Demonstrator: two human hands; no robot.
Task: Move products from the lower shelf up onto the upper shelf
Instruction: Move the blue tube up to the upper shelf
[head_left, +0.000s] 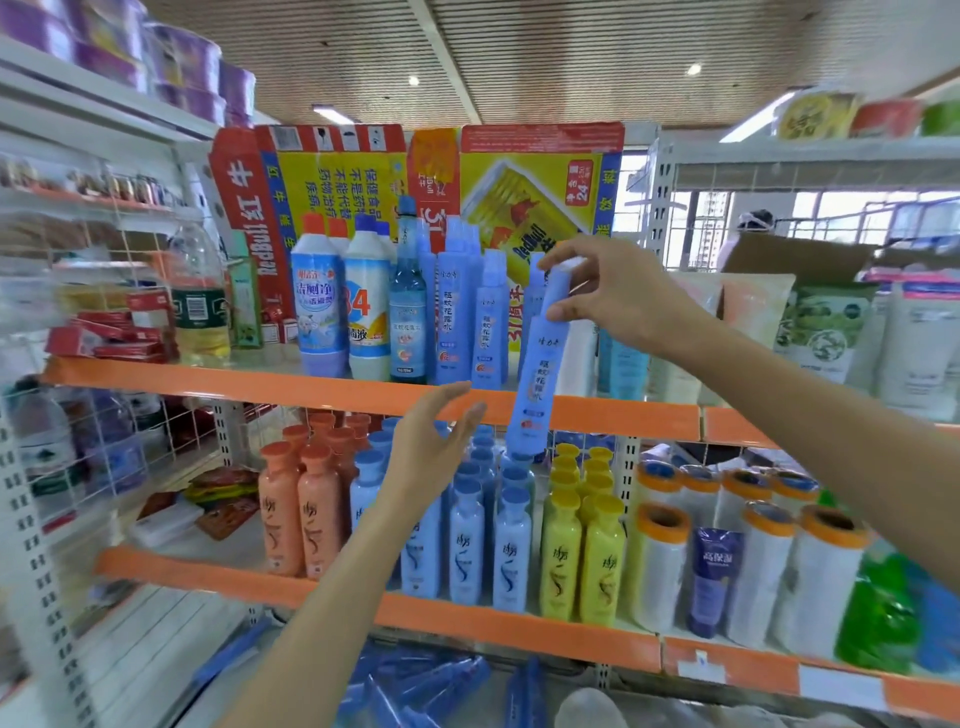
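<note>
Right hand (613, 291) is pinching the cap end of a slim blue bottle (537, 374), which hangs tilted in front of the upper shelf (311, 382) edge, beside matching blue bottles (470, 322) already standing there. Left hand (434, 447) is open, holding nothing, just below. Looks light, stiff plastic, probably slick, so I'd grip the body, not the cap. Lower shelf (467, 626) holds rows of shampoo bottles (467, 540).

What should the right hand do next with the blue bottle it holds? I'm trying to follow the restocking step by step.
Probably carry it a little higher and inward. The right hand grips the blue bottle near its top, tilted, its base hanging below the orange shelf edge. Matching blue bottles already stand upright just left of it.
</note>
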